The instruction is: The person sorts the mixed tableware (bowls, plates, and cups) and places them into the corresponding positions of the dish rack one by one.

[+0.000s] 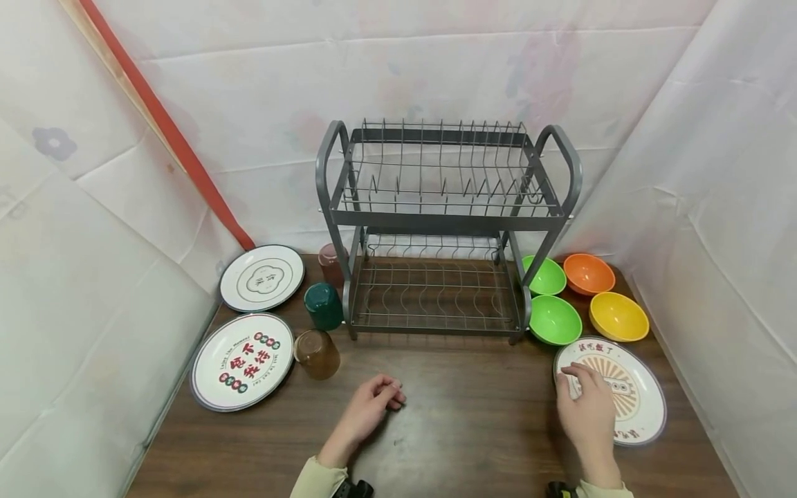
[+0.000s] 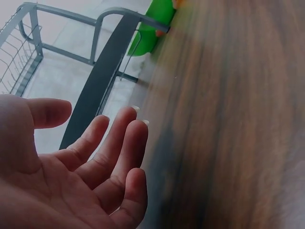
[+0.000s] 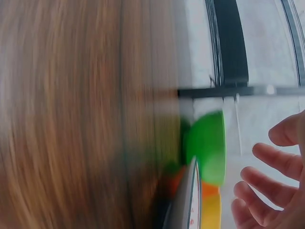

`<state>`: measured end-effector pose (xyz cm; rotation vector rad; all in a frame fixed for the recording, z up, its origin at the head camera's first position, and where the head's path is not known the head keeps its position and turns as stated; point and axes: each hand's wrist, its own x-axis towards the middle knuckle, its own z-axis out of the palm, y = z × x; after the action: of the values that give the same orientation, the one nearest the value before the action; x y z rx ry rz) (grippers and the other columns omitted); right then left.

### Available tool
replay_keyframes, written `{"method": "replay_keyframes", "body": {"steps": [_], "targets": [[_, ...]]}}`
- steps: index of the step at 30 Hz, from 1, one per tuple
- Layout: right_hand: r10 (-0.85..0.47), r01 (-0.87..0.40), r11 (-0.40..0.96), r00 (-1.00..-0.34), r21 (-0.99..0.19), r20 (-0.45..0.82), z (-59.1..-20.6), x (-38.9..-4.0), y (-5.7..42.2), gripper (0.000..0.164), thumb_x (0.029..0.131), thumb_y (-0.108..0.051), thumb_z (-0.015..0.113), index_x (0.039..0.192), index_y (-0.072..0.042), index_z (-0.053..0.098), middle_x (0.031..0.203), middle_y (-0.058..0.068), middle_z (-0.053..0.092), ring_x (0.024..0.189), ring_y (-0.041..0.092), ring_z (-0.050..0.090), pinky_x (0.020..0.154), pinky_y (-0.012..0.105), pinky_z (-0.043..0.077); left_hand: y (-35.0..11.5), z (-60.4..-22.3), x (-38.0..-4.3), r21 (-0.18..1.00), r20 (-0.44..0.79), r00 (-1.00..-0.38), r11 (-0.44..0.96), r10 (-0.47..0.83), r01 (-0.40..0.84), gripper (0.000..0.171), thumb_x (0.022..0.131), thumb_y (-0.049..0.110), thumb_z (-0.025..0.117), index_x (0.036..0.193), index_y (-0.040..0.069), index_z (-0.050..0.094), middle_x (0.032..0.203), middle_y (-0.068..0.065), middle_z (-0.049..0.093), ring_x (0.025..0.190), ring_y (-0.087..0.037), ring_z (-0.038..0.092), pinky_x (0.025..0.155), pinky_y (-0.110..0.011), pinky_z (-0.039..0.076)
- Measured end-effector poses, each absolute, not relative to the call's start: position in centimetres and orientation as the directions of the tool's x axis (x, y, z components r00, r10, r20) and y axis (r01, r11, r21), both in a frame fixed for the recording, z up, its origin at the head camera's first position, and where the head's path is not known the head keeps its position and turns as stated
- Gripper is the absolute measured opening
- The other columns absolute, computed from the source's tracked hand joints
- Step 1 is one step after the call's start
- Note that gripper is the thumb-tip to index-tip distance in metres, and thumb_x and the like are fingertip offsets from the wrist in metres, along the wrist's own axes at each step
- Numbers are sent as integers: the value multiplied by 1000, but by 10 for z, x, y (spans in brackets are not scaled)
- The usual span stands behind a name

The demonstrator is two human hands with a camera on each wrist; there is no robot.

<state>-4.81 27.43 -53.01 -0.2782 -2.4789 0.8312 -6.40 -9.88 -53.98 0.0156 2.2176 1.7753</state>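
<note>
- The right hand (image 1: 588,413) covers part of the printed plate (image 1: 644,409), hiding some of its pattern.
- A rack upright crosses the back green bowl (image 1: 551,278) and partly hides the pink cup (image 1: 329,263).
- Both sleeves are cut off at the bottom of the head view, as is the table's near edge; the right wrist view blurs the wood grain.
- The table (image 1: 461,415) is dark brown wood, enclosed by pale flowered cloth (image 1: 436,76), with a red strip (image 1: 158,111) slanting down to the back left corner.
- A grey two-tier rack (image 1: 445,223) stands at the middle of the back edge.
- The printed plate lies flat near the table's right edge, in front of the bowls.
- The right hand is above that plate, fingers relaxed and bent, apart from it and holding nothing.
- The left hand (image 1: 370,409) is over the table in front of the rack, palm bare, fingers loosely curved and spread a little, gripping nothing.
</note>
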Motion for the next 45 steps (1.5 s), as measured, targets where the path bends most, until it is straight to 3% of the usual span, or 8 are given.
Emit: {"method": "replay_keyframes", "body": {"steps": [8, 17, 23, 37, 45], "targets": [[458, 216, 763, -846, -609, 275, -525, -42, 304, 23, 94, -12, 58, 104, 7, 66, 117, 30, 59, 111, 50, 48, 95, 58, 33, -93, -542, -61, 959, -258, -932, 183, 254, -216, 30, 103, 21, 54, 106, -8, 62, 90, -15, 71, 82, -31, 68, 78, -39, 53], [530, 320, 763, -807, -562, 261, -529, -32, 340, 28, 92, -12, 54, 103, 12, 64, 113, 37, 58, 111, 51, 47, 101, 58, 22, -91, -539, -57, 959, -282, -896, 134, 344, -250, 33, 104, 22, 52, 108, -9, 61, 93, -16, 71, 86, -33, 67, 80, -38, 52], [618, 450, 676, -778, -584, 115, -531, -24, 356, 35, 92, -13, 50, 112, 15, 58, 125, 40, 45, 123, 56, 31, 103, 61, 14, -91, -539, -57, 952, -307, -868, 134, 390, -277, 37, 105, 27, 50, 113, -7, 61, 96, -13, 71, 89, -31, 67, 77, -36, 48], [653, 580, 606, -753, -544, -75, -542, -18, 369, 40, 92, -8, 46, 125, 14, 50, 132, 42, 35, 128, 59, 23, 103, 62, 17, -87, -541, -56, 956, -291, -842, 108, 455, -272, 39, 107, 27, 47, 117, -8, 61, 102, -19, 71, 93, -39, 67, 79, -41, 47], [705, 646, 524, -695, -555, -143, -546, -17, 373, 50, 83, 4, 45, 132, 12, 46, 142, 41, 25, 133, 59, 17, 108, 62, 15, -91, -538, -55, 956, -290, -844, 105, 452, -273, 38, 107, 26, 46, 117, -8, 61, 102, -19, 71, 94, -38, 67, 80, -42, 47]]}}
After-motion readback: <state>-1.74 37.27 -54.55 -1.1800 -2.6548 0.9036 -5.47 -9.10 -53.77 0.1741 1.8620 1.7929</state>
